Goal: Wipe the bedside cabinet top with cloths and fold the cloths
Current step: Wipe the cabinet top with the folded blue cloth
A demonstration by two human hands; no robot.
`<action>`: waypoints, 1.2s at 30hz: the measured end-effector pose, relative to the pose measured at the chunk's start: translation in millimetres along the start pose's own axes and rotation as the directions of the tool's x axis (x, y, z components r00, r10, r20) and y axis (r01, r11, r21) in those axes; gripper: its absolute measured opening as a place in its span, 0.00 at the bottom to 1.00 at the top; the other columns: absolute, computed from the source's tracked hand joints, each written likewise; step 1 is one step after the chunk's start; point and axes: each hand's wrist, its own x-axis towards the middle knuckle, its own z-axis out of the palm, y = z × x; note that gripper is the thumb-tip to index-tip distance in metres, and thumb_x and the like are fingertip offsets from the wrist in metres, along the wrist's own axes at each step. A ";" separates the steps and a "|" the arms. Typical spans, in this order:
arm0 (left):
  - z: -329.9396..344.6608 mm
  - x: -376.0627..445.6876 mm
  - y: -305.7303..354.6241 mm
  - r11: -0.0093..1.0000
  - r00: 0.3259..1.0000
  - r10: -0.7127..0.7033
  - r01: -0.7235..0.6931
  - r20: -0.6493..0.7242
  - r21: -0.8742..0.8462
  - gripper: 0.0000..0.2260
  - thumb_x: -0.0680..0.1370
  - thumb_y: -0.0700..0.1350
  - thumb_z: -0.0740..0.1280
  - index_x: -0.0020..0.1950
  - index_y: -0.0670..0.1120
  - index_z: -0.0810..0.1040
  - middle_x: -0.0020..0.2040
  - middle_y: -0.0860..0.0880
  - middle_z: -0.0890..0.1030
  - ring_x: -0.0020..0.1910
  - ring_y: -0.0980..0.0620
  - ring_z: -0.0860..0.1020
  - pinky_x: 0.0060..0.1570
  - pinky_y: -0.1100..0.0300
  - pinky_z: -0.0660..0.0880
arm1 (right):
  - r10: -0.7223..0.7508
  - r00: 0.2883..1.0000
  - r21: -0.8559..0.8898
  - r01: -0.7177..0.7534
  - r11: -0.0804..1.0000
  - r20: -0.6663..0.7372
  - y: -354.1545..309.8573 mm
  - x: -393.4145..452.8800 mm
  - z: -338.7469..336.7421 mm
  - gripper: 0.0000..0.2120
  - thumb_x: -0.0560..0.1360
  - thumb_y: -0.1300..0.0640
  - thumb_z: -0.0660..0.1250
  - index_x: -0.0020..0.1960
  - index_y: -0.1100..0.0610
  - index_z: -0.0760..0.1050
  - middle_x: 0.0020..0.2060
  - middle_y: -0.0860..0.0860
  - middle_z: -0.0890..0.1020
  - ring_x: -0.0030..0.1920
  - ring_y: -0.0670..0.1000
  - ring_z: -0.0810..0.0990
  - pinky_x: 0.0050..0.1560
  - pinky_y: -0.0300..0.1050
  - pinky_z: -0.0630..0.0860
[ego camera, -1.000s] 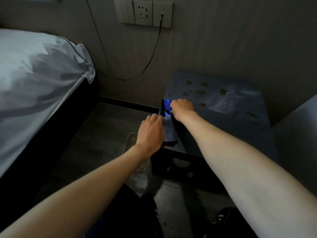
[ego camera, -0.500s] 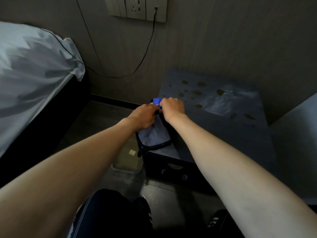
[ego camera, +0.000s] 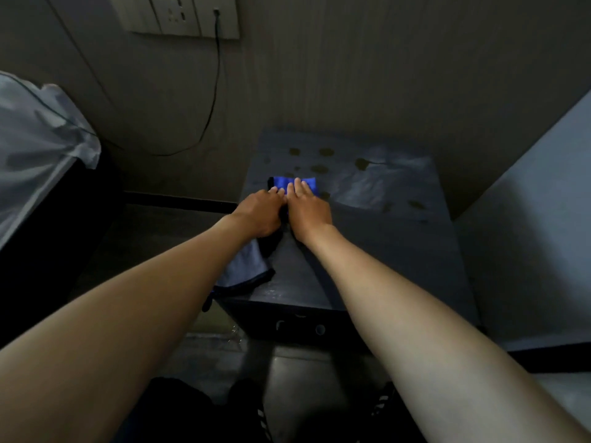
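Both hands flat on a blue cloth (ego camera: pixel 292 183) at the left part of the bedside cabinet top (ego camera: pixel 383 251). Left hand (ego camera: pixel 259 212) and right hand (ego camera: pixel 308 209) lie side by side, touching or nearly so, palms down, fingers stretched out, pressing the cloth against the surface. Neither hand is closed around anything; it's a flat press, not a pinch.

A grey cloth (ego camera: pixel 246 266) with dark trim lies under the left forearm at the near-left corner of the top, its edge hanging slightly past the cabinet edge. Can't tell if it is a separate cloth or the other side of the blue one; a dark fold joins the 2 areas under the hands.

Progress: wiping looks far from done. Several dark spots (ego camera: pixel 319 161) sit along the back of the top, just beyond the blue cloth, and more toward the right side. A lighter smeared patch (ego camera: pixel 377 183) sits right of the hands, maybe a wiped or wet zone, hard to say. Folding looks partly started or not at all; cloth is bunched, not a neat square.

Left to do, as I judge: clear the spots, then fold the cloths.

Bed (ego camera: pixel 38 148) far left, wall socket (ego camera: pixel 182 14) with cable (ego camera: pixel 214 91) above.
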 end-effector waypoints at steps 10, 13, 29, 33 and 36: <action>0.0 45.8 96.8 0.996 0.998 0.035 -0.038 -0.042 -0.081 0.29 0.80 0.46 0.58 0.79 0.42 0.54 0.78 0.43 0.58 0.75 0.45 0.62 0.70 0.50 0.65 | 0.144 0.989 0.033 -0.143 0.989 -0.025 94.5 -18.6 -12.0 0.29 0.83 0.57 0.54 0.79 0.62 0.45 0.79 0.57 0.47 0.79 0.53 0.45 0.77 0.48 0.53; -0.9 59.6 131.6 0.993 0.995 0.070 -0.076 -0.069 -0.095 0.29 0.80 0.46 0.58 0.79 0.42 0.54 0.78 0.44 0.58 0.76 0.46 0.61 0.70 0.50 0.65 | 0.189 0.981 0.021 -0.189 0.982 -0.034 128.2 -30.6 -17.6 0.31 0.83 0.58 0.56 0.80 0.61 0.45 0.80 0.56 0.46 0.79 0.52 0.45 0.78 0.47 0.52; 2.5 110.0 253.9 0.963 0.965 0.196 -0.223 -0.176 -0.150 0.27 0.81 0.47 0.60 0.78 0.42 0.57 0.77 0.44 0.61 0.75 0.48 0.62 0.71 0.55 0.62 | 0.340 0.940 0.090 -0.338 0.937 -0.017 252.9 -68.9 -37.8 0.32 0.82 0.62 0.57 0.80 0.60 0.42 0.79 0.55 0.43 0.79 0.51 0.42 0.78 0.48 0.49; 4.0 113.9 247.1 0.963 0.932 0.234 -0.262 -0.276 -0.067 0.22 0.81 0.46 0.60 0.75 0.43 0.64 0.73 0.46 0.69 0.71 0.49 0.68 0.70 0.56 0.63 | 0.331 0.943 0.058 -0.332 0.942 0.014 256.8 -60.8 -38.6 0.31 0.82 0.61 0.55 0.80 0.60 0.42 0.79 0.55 0.43 0.79 0.52 0.42 0.78 0.46 0.47; 2.3 112.9 225.3 0.964 0.927 0.247 -0.264 -0.283 -0.022 0.20 0.81 0.46 0.58 0.72 0.44 0.68 0.69 0.47 0.73 0.69 0.49 0.70 0.72 0.55 0.60 | 0.315 0.948 0.032 -0.317 0.948 0.050 241.8 -47.9 -41.6 0.31 0.83 0.58 0.54 0.80 0.60 0.43 0.80 0.54 0.44 0.79 0.51 0.43 0.78 0.49 0.50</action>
